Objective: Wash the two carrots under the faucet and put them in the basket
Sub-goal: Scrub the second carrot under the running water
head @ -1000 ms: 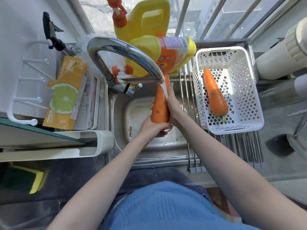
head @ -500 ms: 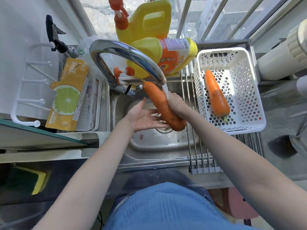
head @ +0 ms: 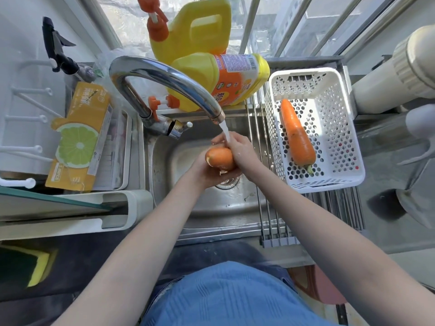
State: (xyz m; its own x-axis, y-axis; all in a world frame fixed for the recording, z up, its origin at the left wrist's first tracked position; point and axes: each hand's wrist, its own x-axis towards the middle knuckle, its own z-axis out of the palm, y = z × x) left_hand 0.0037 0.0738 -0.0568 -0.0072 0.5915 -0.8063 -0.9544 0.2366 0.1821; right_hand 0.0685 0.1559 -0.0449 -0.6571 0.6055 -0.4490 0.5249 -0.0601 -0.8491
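Two hands, left (head: 207, 171) and right (head: 242, 150), fingers clamped on one carrot (head: 220, 158) beneath the running faucet (head: 169, 78), over the sink (head: 235, 208); second carrot (head: 297, 137) lies in the white basket (head: 348, 147).

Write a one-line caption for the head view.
Both hands rinse a carrot under the faucet; another carrot lies in the basket.

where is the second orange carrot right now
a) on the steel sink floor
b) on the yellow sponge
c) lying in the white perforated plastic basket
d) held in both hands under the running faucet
d: both the left hand and the right hand grip the second orange carrot under the stream from the chrome faucet; the other orange carrot lies in the white perforated plastic basket.
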